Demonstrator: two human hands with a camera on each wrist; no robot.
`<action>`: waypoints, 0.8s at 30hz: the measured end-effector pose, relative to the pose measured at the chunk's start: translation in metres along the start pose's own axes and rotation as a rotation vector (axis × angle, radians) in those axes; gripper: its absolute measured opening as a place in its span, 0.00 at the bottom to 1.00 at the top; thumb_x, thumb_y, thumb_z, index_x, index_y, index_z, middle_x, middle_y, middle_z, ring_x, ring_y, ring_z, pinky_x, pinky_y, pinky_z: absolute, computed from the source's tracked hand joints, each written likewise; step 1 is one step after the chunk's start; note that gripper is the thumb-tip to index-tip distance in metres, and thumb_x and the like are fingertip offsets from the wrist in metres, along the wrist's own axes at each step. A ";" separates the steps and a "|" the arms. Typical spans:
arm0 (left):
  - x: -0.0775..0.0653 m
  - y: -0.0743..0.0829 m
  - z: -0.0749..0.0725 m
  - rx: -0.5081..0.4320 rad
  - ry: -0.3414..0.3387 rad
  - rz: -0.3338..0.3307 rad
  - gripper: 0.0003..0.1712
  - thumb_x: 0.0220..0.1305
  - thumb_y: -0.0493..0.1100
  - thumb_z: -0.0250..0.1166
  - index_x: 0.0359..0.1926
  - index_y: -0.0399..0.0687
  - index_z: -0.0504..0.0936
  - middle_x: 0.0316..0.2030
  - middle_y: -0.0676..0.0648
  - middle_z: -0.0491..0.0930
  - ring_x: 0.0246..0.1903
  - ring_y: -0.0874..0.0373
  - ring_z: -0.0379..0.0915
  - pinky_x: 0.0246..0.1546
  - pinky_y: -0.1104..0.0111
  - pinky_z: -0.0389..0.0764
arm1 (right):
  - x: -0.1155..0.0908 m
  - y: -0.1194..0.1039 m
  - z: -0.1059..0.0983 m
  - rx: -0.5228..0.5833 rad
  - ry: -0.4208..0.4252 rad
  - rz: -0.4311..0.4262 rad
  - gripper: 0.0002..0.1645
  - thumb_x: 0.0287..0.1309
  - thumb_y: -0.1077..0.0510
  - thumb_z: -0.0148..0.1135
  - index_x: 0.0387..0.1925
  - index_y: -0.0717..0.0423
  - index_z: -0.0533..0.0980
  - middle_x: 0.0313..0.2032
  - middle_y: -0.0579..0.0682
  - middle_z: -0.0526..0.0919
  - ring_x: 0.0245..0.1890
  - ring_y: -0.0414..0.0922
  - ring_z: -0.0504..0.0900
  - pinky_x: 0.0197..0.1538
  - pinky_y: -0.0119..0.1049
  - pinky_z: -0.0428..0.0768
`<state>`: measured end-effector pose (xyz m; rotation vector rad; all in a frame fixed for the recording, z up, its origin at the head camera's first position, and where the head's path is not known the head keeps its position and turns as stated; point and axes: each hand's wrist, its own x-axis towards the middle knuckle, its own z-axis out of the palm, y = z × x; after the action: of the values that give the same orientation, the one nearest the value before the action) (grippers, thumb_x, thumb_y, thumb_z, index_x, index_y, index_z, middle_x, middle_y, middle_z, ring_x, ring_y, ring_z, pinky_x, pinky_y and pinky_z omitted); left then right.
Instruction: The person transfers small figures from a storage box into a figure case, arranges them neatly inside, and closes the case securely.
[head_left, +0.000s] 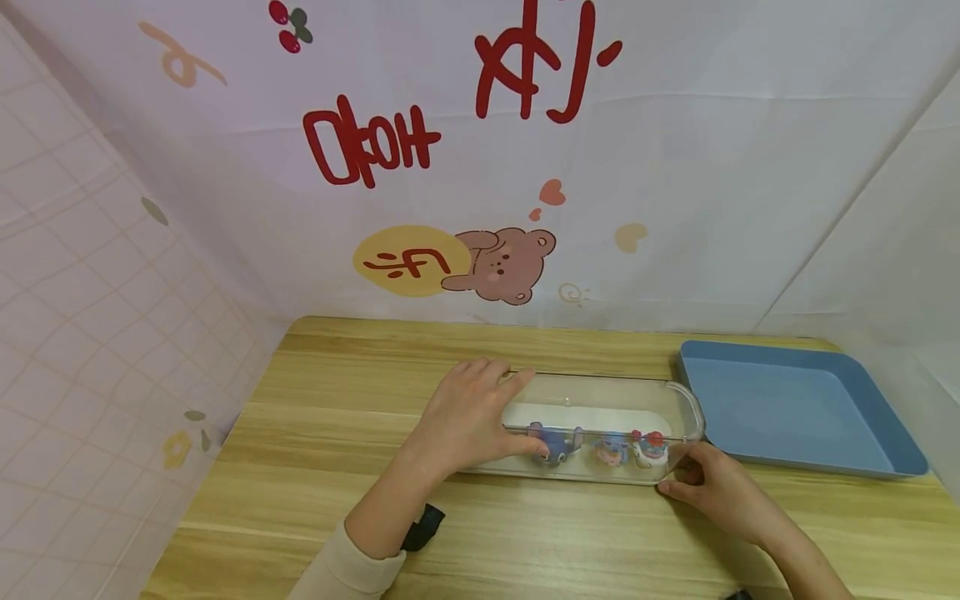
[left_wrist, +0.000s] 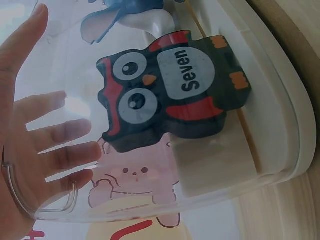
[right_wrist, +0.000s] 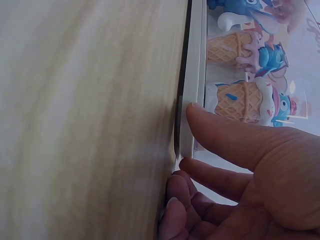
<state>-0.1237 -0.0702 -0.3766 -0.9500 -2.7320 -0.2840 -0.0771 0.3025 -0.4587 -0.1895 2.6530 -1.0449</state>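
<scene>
A clear plastic display box [head_left: 592, 392] with a white base [right_wrist: 192, 85] stands lengthwise on the wooden table. My left hand [head_left: 465, 417] grips its clear cover across the left part, thumb in front and fingers behind. At the right front corner, my right hand [head_left: 712, 487] pinches the base's edge between thumb and index finger. Through the plastic I see a blue big-eared figurine [head_left: 557, 450] and two ice-cream-cone figurines, one pink-topped [right_wrist: 230, 50], one white-topped [right_wrist: 240, 100]. An owl figure [left_wrist: 190, 75] marked "Seven" shows in the left wrist view.
To the right of the box lies a shallow blue tray [head_left: 787, 408], close to its end. A printed white cloth [head_left: 675, 167] hangs behind the wooden table [head_left: 360, 375]. Near my left wrist is a black strap-like piece [head_left: 425, 527].
</scene>
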 end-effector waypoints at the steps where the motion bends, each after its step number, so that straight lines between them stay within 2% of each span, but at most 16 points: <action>1: 0.000 0.000 0.000 -0.001 0.003 0.003 0.57 0.46 0.83 0.71 0.70 0.54 0.79 0.56 0.48 0.81 0.59 0.49 0.77 0.64 0.53 0.76 | 0.000 0.000 0.000 -0.001 0.000 -0.001 0.22 0.61 0.54 0.77 0.49 0.62 0.79 0.39 0.49 0.80 0.35 0.38 0.75 0.36 0.32 0.77; 5: -0.001 0.000 -0.001 -0.008 -0.007 0.007 0.57 0.47 0.83 0.70 0.71 0.54 0.78 0.56 0.48 0.81 0.59 0.49 0.77 0.64 0.54 0.75 | 0.000 0.000 0.000 -0.007 0.003 -0.005 0.22 0.61 0.53 0.77 0.49 0.62 0.79 0.38 0.48 0.80 0.35 0.38 0.74 0.35 0.32 0.76; 10: -0.002 -0.001 -0.004 -0.055 -0.059 -0.002 0.58 0.50 0.83 0.69 0.74 0.54 0.75 0.60 0.48 0.79 0.63 0.49 0.75 0.68 0.52 0.72 | -0.001 0.001 -0.001 0.018 0.006 -0.023 0.23 0.60 0.54 0.77 0.49 0.64 0.79 0.41 0.49 0.83 0.38 0.37 0.80 0.38 0.32 0.81; 16: -0.008 -0.009 -0.013 -0.130 -0.102 -0.046 0.57 0.54 0.81 0.66 0.76 0.54 0.72 0.68 0.46 0.75 0.69 0.46 0.69 0.71 0.50 0.68 | -0.005 -0.001 -0.007 0.098 -0.021 -0.041 0.26 0.62 0.54 0.76 0.53 0.68 0.78 0.47 0.54 0.85 0.44 0.44 0.87 0.40 0.33 0.86; 20: -0.015 -0.021 -0.020 -0.155 -0.082 -0.076 0.52 0.59 0.78 0.65 0.76 0.53 0.72 0.70 0.44 0.73 0.71 0.43 0.67 0.71 0.48 0.67 | -0.011 -0.005 -0.015 -0.002 0.046 -0.078 0.25 0.62 0.54 0.76 0.54 0.65 0.79 0.47 0.53 0.85 0.41 0.42 0.85 0.37 0.34 0.84; 24: -0.026 -0.037 -0.027 -0.170 -0.045 -0.102 0.47 0.69 0.73 0.60 0.77 0.50 0.70 0.72 0.42 0.71 0.72 0.43 0.65 0.72 0.46 0.65 | -0.017 -0.007 -0.028 -0.083 0.113 -0.076 0.30 0.63 0.53 0.75 0.59 0.66 0.78 0.51 0.59 0.84 0.39 0.39 0.85 0.34 0.34 0.83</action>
<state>-0.1232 -0.1211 -0.3626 -0.8683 -2.8390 -0.5269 -0.0697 0.3189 -0.4307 -0.2572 2.8134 -0.9968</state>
